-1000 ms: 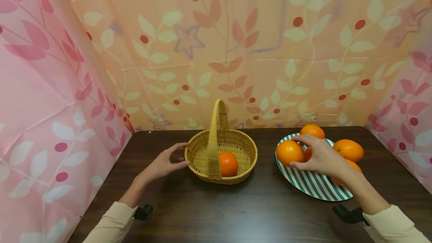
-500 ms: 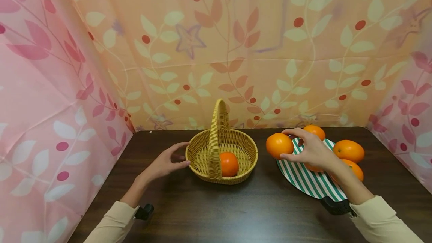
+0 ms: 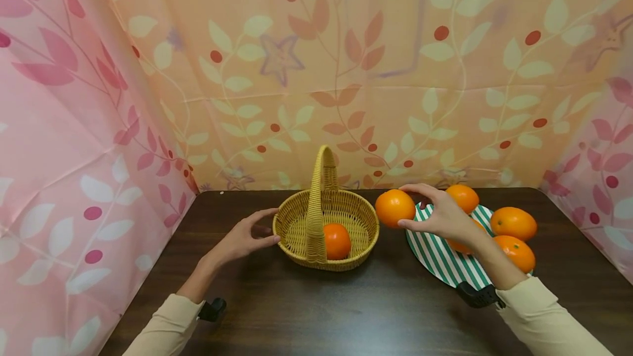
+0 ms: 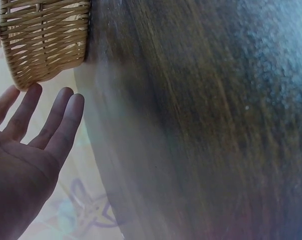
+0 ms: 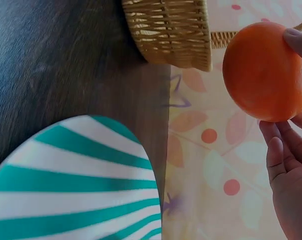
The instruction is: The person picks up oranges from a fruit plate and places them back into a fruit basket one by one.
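Observation:
A round orange [image 3: 394, 208] is pinched between the thumb and fingers of my right hand [image 3: 440, 216], raised just right of the basket. In the right wrist view the held orange [image 5: 263, 72] shows smooth and glossy. The yellow wicker basket [image 3: 292, 254] with its tall arched handle stands mid-table and holds one reddish-orange fruit [image 3: 337, 242]. At its left side, my left hand [image 3: 242, 240] touches the rim with fingertips and thumb. Those fingers look fairly straight beside the woven wall [image 4: 45, 45] in the left wrist view.
To the right lies a green-and-white striped plate [image 3: 440, 257] with several oranges, among them one at the back [image 3: 463, 198] and one at the right [image 3: 514, 223]. Floral cloth [image 3: 277, 98] hangs behind the dark wooden table [image 3: 316, 312] and along both sides.
My right hand has carried the orange leftward from over the plate to near the basket's right rim. My left hand and the basket have stayed in place.

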### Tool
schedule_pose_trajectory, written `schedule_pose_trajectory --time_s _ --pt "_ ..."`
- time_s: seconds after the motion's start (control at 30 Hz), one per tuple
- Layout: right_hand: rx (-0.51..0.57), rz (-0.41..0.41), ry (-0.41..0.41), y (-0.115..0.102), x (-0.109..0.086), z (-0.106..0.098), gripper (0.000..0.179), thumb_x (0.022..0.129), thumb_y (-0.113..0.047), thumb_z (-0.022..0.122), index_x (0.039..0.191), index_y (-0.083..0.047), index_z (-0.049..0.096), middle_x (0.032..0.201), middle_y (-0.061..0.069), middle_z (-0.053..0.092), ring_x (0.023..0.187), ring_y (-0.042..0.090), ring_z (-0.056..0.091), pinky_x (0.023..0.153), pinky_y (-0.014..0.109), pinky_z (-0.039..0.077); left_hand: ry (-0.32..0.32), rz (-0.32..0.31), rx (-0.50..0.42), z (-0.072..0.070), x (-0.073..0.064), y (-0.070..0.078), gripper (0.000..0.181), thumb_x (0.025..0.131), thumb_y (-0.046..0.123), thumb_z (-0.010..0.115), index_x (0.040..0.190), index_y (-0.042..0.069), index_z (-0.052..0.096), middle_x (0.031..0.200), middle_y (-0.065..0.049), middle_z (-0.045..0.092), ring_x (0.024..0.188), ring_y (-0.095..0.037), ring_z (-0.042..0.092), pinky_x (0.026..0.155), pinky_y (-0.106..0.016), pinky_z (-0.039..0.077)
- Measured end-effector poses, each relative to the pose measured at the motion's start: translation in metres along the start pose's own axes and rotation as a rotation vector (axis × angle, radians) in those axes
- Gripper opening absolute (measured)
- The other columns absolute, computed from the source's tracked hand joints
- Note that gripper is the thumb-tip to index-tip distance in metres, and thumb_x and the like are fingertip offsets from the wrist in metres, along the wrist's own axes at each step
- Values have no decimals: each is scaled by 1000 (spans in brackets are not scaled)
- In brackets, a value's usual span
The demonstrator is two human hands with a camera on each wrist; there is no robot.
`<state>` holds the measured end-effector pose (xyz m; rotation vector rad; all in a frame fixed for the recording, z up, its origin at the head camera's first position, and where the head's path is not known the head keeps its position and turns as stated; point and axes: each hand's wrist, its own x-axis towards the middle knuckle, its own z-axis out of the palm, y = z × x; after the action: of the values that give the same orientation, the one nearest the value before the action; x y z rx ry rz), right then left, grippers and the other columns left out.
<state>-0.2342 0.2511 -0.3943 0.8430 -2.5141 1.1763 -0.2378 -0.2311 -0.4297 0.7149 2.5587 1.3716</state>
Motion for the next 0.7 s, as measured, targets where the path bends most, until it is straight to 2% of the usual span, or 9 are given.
schedule_pose_trajectory --time_s 0.3,0.5,0.6,0.7 --pt "74 37 -4 -1 12 25 63 76 -21 93 132 -13 64 121 0 63 84 22 60 72 33 51 -3 -2 4 -1 0 -1 69 93 21 78 152 6 45 152 -19 43 117 -46 59 77 -37 59" --pt "124 29 -14 -1 21 42 61 78 -20 92 132 -11 64 123 2 64 94 21 58 76 43 51 -9 -6 -4 -1 0 0 70 94 21 77 153 6 44 153 -19 42 117 -48 59 77 -38 59" --pt "128 21 -13 -1 25 49 61 77 -20 92 131 -11 65 122 1 64 95 20 58 77 43 50 -11 -8 -4 -1 -1 0 70 94 21 77 153 6 43 153 -19 42 118 -48 58 78 -39 59" --pt "131 27 -18 -2 27 55 62 76 -20 93 131 -11 65 123 1 64 93 22 57 76 38 50 -13 -10 0 0 -1 0 70 94 22 77 153 6 43 153 -20 42 118 -48 58 78 -39 59"
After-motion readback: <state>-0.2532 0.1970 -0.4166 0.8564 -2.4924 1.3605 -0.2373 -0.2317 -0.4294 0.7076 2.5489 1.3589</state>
